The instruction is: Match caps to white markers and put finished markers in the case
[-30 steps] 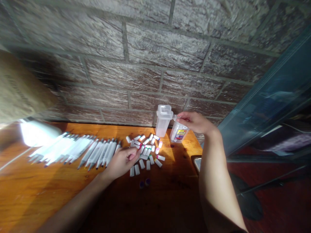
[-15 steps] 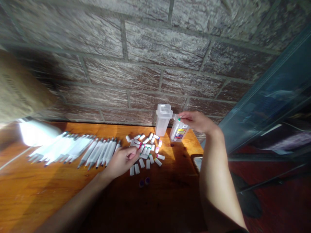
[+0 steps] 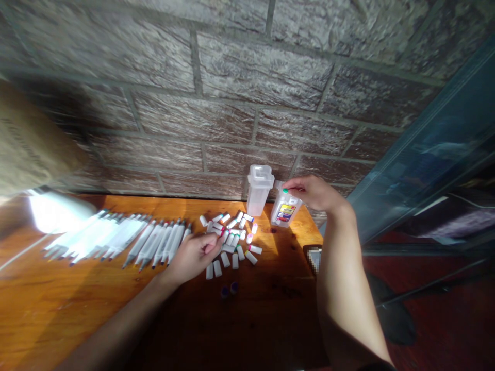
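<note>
So nearest to me, my left hand (image 3: 192, 256) is down on the bench (image 3: 69, 304), fingers pinched around one small cap at the edge of the pile of caps (image 3: 231, 241). Left of it there's a row of uncapped markers (image 3: 116, 238) lying side by side. Further back, my right hand (image 3: 315, 193) is gripping a green-tipped cap (image 3: 285, 190) just over the mouth of a tilted clear jar (image 3: 286, 211) with a label. Its clear lid (image 3: 259, 189) stands upright right beside it, against the brick wall (image 3: 232, 103).
</note>
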Demonstrator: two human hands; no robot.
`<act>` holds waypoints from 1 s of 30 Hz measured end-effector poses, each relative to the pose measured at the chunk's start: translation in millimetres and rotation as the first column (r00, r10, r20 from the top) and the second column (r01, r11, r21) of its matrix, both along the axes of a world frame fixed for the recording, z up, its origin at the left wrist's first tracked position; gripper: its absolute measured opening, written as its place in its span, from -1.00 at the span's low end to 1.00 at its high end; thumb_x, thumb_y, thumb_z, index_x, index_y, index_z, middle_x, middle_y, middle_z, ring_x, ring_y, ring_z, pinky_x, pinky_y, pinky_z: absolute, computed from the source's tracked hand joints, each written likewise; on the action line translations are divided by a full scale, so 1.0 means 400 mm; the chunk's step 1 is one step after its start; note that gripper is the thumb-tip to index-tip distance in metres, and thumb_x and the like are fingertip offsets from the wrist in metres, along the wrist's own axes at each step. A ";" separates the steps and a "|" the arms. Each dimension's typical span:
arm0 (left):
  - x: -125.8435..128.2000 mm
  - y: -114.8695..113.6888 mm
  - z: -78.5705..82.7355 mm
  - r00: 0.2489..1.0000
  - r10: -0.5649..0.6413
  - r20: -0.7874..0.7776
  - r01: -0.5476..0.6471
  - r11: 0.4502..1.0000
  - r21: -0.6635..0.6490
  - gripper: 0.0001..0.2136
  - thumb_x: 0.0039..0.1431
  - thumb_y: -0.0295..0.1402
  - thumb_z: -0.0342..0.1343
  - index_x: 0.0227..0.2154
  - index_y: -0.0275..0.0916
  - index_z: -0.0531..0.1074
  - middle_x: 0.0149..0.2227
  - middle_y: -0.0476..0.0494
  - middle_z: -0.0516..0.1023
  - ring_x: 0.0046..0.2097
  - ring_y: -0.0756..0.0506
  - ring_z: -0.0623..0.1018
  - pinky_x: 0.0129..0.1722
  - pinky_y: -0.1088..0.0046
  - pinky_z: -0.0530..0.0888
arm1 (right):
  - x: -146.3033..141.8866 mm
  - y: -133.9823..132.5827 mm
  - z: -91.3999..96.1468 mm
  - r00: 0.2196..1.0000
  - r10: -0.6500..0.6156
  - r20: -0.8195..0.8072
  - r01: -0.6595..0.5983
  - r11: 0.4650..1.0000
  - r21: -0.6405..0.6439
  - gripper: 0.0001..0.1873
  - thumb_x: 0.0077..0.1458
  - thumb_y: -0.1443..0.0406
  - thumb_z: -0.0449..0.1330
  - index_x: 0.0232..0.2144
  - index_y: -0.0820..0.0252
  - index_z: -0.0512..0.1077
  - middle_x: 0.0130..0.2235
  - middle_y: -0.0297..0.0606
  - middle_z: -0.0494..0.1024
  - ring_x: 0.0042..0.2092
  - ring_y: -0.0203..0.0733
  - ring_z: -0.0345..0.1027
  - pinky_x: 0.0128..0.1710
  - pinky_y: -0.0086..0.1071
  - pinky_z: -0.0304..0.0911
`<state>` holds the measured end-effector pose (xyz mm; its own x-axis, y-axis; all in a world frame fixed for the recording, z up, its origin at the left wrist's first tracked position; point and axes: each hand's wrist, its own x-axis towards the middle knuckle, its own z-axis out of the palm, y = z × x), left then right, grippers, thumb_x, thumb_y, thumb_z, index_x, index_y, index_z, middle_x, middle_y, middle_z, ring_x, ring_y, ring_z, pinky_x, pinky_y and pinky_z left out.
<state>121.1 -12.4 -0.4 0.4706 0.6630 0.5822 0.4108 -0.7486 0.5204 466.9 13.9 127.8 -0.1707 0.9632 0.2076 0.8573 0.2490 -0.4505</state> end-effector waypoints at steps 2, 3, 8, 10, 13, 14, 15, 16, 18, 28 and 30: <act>0.000 0.000 0.000 1.000 -0.001 -0.003 0.001 1.000 0.002 -0.60 0.29 -0.39 0.04 -0.61 -0.22 0.00 -0.64 0.14 0.04 -0.59 0.11 0.12 -0.54 0.57 0.12 | 0.002 0.002 -0.001 1.000 0.013 0.002 -0.013 1.000 0.003 -0.74 0.14 0.37 0.17 -0.18 0.14 0.62 -0.17 -0.29 0.71 -0.15 -0.14 0.58 -0.14 -0.36 0.44; 0.000 0.000 0.000 1.000 -0.002 -0.006 0.002 1.000 0.001 -0.60 0.29 -0.39 0.04 -0.61 -0.22 0.00 -0.64 0.14 0.04 -0.59 0.11 0.12 -0.54 0.57 0.12 | 0.003 0.003 -0.001 1.000 0.019 0.003 -0.019 1.000 0.004 -0.74 0.14 0.38 0.16 -0.18 0.15 0.62 -0.16 -0.28 0.70 -0.15 -0.13 0.58 -0.14 -0.36 0.44; 0.001 0.001 0.000 1.000 -0.004 -0.007 0.004 1.000 -0.011 -0.60 0.29 -0.38 0.05 -0.60 -0.21 0.00 -0.64 0.14 0.04 -0.59 0.11 0.13 -0.54 0.57 0.13 | 0.001 0.003 -0.001 0.999 0.047 -0.008 -0.047 0.999 0.003 -0.72 0.14 0.40 0.15 -0.15 0.16 0.60 -0.15 -0.27 0.70 -0.14 -0.13 0.58 -0.15 -0.36 0.44; 0.001 0.002 0.000 1.000 -0.005 -0.007 0.005 1.000 -0.014 -0.60 0.29 -0.38 0.04 -0.60 -0.21 0.00 -0.64 0.14 0.04 -0.59 0.11 0.13 -0.54 0.57 0.13 | -0.001 0.002 0.000 0.998 0.063 -0.024 -0.063 0.998 -0.008 -0.72 0.15 0.38 0.14 -0.14 0.15 0.60 -0.14 -0.27 0.70 -0.14 -0.14 0.57 -0.14 -0.35 0.44; 0.000 0.003 -0.002 1.000 -0.003 -0.009 0.003 1.000 -0.016 -0.60 0.29 -0.38 0.04 -0.61 -0.21 0.00 -0.64 0.14 0.04 -0.59 0.11 0.12 -0.54 0.57 0.12 | -0.001 -0.001 0.002 0.996 0.072 -0.043 -0.074 0.997 -0.033 -0.72 0.14 0.36 0.16 -0.14 0.14 0.61 -0.15 -0.29 0.70 -0.15 -0.14 0.57 -0.15 -0.35 0.44; 0.000 0.003 -0.003 1.000 -0.004 -0.010 0.004 1.000 -0.018 -0.60 0.29 -0.38 0.04 -0.61 -0.21 0.00 -0.64 0.14 0.04 -0.59 0.11 0.12 -0.54 0.56 0.12 | -0.001 -0.001 0.003 0.996 0.071 -0.047 -0.073 0.996 -0.041 -0.72 0.14 0.36 0.16 -0.14 0.14 0.61 -0.16 -0.30 0.70 -0.16 -0.14 0.57 -0.15 -0.36 0.44; -0.001 0.003 -0.003 1.000 -0.006 -0.010 0.005 1.000 -0.019 -0.60 0.29 -0.38 0.04 -0.61 -0.21 0.00 -0.64 0.14 0.04 -0.59 0.11 0.12 -0.54 0.56 0.12 | -0.001 -0.002 0.004 0.996 0.070 -0.050 -0.073 0.996 -0.047 -0.72 0.14 0.35 0.16 -0.14 0.14 0.61 -0.17 -0.30 0.70 -0.16 -0.13 0.57 -0.16 -0.36 0.44; -0.001 0.003 -0.004 1.000 -0.007 -0.009 0.007 1.000 -0.020 -0.60 0.29 -0.38 0.04 -0.61 -0.21 0.00 -0.64 0.14 0.04 -0.59 0.11 0.12 -0.54 0.56 0.12 | -0.001 -0.003 0.005 0.996 0.069 -0.052 -0.072 0.996 -0.052 -0.72 0.13 0.35 0.16 -0.14 0.14 0.61 -0.18 -0.29 0.70 -0.16 -0.13 0.57 -0.17 -0.36 0.44; 0.000 0.003 -0.005 1.000 -0.008 -0.006 0.008 1.000 -0.021 -0.60 0.29 -0.38 0.05 -0.61 -0.21 0.00 -0.64 0.14 0.04 -0.59 0.11 0.12 -0.54 0.56 0.12 | -0.003 -0.005 0.007 0.996 0.068 -0.059 -0.071 0.996 -0.053 -0.72 0.13 0.35 0.16 -0.14 0.16 0.61 -0.17 -0.28 0.70 -0.16 -0.13 0.57 -0.17 -0.36 0.43; -0.003 0.007 -0.013 1.000 -0.011 -0.003 0.011 1.000 -0.027 -0.60 0.29 -0.38 0.05 -0.60 -0.21 -0.01 -0.63 0.14 0.04 -0.57 0.11 0.12 -0.53 0.56 0.12 | -0.008 -0.007 0.010 0.991 0.091 -0.103 -0.100 0.991 -0.087 -0.70 0.16 0.23 0.15 -0.14 0.17 0.60 -0.23 -0.27 0.69 -0.23 -0.17 0.54 -0.22 -0.36 0.39; -0.003 0.007 -0.013 1.000 -0.010 -0.002 0.010 1.000 -0.027 -0.60 0.29 -0.38 0.05 -0.60 -0.21 -0.01 -0.63 0.14 0.04 -0.58 0.11 0.12 -0.53 0.55 0.12 | -0.007 -0.004 0.007 0.992 0.071 -0.102 -0.079 0.994 -0.077 -0.71 0.15 0.24 0.14 -0.16 0.18 0.60 -0.22 -0.26 0.69 -0.23 -0.17 0.53 -0.23 -0.38 0.39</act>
